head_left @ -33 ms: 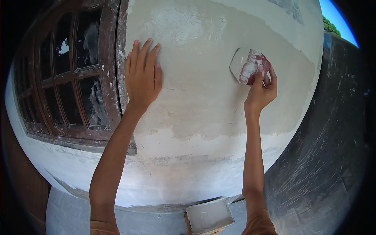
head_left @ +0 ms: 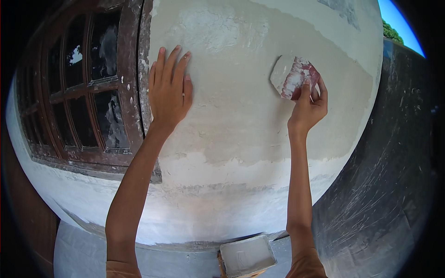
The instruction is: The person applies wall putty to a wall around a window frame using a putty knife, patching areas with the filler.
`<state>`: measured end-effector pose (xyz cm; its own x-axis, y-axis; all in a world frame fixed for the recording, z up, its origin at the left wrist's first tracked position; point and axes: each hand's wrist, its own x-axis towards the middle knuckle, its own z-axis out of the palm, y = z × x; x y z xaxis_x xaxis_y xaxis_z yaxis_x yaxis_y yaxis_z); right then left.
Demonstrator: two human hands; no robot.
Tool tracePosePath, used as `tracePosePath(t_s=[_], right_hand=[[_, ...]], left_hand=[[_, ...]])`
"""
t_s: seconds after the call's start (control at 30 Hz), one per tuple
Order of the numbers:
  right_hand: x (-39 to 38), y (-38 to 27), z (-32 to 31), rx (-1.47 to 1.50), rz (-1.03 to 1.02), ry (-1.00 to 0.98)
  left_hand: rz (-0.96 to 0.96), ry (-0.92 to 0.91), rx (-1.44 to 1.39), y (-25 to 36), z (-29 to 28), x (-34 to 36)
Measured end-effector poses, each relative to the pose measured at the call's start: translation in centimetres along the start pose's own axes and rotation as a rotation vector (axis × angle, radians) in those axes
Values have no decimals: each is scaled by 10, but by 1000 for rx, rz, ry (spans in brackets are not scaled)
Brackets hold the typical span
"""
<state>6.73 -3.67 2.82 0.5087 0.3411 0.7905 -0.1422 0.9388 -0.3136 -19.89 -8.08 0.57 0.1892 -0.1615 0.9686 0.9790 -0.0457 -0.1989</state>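
Note:
My left hand [head_left: 169,95] lies flat against the wall with its fingers stretched upward, just right of the window frame. A putty spreader [head_left: 295,78], reddish and smeared with white putty, is pinched between the thumb and fingers of my right hand [head_left: 309,107]. Its pale, putty-coated edge points left, at the wall surface; whether it touches there I cannot tell. Between and around both hands the wall [head_left: 227,116] carries a broad greyish, damp-looking coat of putty, with a whiter, cracked patch near the top.
A dark brown wooden window [head_left: 88,88] with small glass panes and white splashes stands at the left. Below, on the grey floor [head_left: 176,264], sits a rectangular container [head_left: 248,256] of pale putty. A dark, scratched surface [head_left: 371,185] borders the wall on the right.
My right hand and the spreader have shifted very slightly left, and the spreader's coated edge is turned a little. My left hand stays in place.

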Motion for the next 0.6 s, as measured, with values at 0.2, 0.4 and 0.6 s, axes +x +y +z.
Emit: tracePosePath(t_s=[0.2,0.4,0.6], right_hand=[[-47,-2,59,-32,-58,-426],[-5,-1,-14,-74,32,95],[-42,-3,30,96,39,-278]], left_hand=[[11,31,22,-7,-6,1],[-21,6,51,-1,-6,1],[11,17,3,-7,-4,0]])
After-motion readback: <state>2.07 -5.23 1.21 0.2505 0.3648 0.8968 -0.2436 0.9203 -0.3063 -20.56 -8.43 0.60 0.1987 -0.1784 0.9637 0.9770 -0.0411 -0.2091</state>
